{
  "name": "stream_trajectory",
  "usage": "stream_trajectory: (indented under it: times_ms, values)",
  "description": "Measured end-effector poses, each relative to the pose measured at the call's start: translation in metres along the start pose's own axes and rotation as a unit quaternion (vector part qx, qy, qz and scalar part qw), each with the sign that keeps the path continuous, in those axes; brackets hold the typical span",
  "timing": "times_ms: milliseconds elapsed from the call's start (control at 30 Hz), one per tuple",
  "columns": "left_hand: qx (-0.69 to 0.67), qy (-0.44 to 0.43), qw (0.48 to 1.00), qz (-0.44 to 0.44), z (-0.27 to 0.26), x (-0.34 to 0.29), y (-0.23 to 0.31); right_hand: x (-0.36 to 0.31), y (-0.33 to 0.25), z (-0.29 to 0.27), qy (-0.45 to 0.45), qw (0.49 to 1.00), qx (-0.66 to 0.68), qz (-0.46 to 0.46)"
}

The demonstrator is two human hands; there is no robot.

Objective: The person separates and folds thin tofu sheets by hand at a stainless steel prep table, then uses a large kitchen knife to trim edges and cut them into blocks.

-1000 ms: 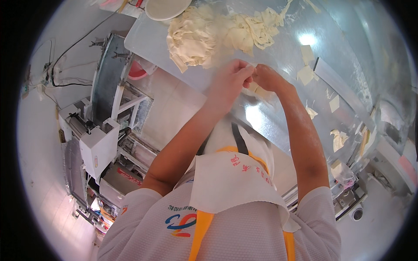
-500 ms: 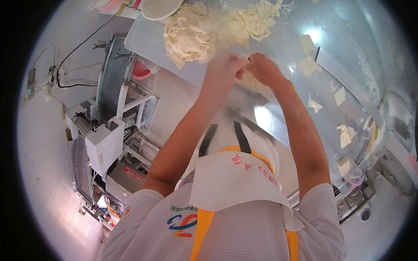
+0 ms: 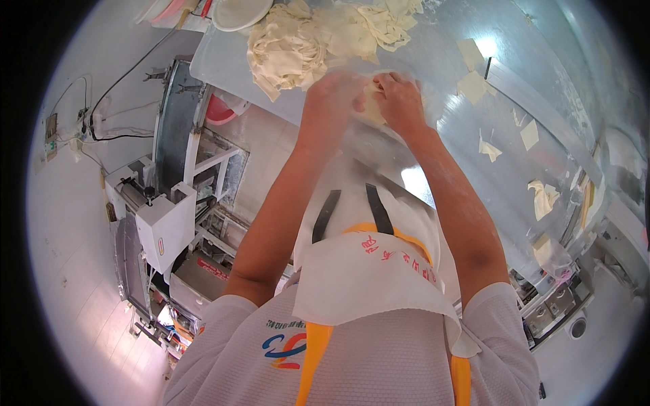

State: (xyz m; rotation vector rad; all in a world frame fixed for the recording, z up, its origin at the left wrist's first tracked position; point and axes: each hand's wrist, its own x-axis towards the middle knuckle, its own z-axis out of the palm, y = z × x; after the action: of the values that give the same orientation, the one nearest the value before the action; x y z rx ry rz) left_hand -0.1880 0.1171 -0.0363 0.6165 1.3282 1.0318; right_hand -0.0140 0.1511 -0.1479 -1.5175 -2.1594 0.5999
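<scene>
At the near edge of a floured metal table point(image 3: 447, 159), both my hands are close together over a pale flat piece of dough point(image 3: 374, 111). My left hand point(image 3: 333, 93) is smeared by motion, so its fingers do not show clearly. Curled fingers of my right hand point(image 3: 401, 98) grip the dough piece from its right side. Just beyond my left hand lies a big heap of crumpled thin dough sheets point(image 3: 286, 55). A second, looser heap of dough sheets point(image 3: 376, 30) spreads farther right, beyond both hands.
Square dough pieces point(image 3: 472, 86) and torn dough scraps point(image 3: 543, 198) lie on the right of the table. A long metal strip point(image 3: 535, 108) runs behind them. A white round container point(image 3: 240, 12) stands at the far left corner. White roller machinery point(image 3: 166, 227) stands left.
Both hands have shifted slightly left and moved a little apart. The dough piece shows more between them now. The whole view has also shifted a little.
</scene>
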Motion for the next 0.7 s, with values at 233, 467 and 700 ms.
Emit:
stream_trajectory:
  times_ms: [233, 467, 700]
  values:
    - [-0.018, 0.000, 1.000, 0.009, -0.003, -0.003, -0.001, -0.031, -0.020, -0.033, -0.077, 0.992, 0.099, 0.018]
    - [-0.025, -0.023, 0.999, -0.001, -0.002, 0.003, 0.003, -0.043, -0.023, -0.088, -0.203, 0.975, 0.037, 0.084]
    - [-0.023, -0.037, 0.999, -0.026, -0.002, -0.004, 0.013, -0.032, -0.017, -0.112, -0.335, 0.940, -0.017, 0.060]
